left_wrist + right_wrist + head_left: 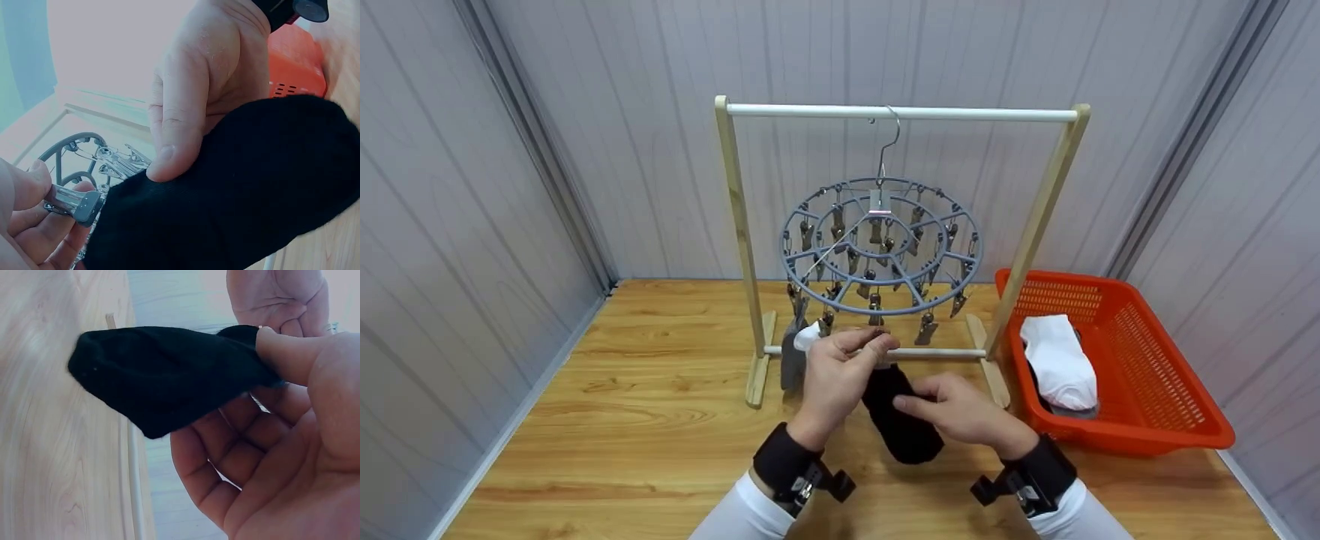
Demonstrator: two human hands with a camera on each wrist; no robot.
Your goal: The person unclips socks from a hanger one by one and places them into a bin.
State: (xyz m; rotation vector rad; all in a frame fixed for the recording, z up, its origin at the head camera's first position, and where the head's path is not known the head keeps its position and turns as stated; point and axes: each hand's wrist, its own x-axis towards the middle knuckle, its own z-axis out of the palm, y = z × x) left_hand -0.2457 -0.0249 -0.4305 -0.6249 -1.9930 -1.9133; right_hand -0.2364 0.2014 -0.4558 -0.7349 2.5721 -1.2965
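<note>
A black sock hangs below the near side of the round grey clip hanger. My right hand pinches it between thumb and fingers; in the right wrist view the sock stretches out from the thumb. My left hand is at the top of the sock, and in the left wrist view it squeezes a metal clip with grey ends. That clip's end is right at the sock's upper edge. Beside my left hand, a grey sock and a white sock hang from the hanger's left side.
The hanger hooks over the white bar of a wooden-legged rack, with several clips dangling around it. An orange basket stands on the right, holding a folded white sock over darker ones. Panel walls enclose the wooden table.
</note>
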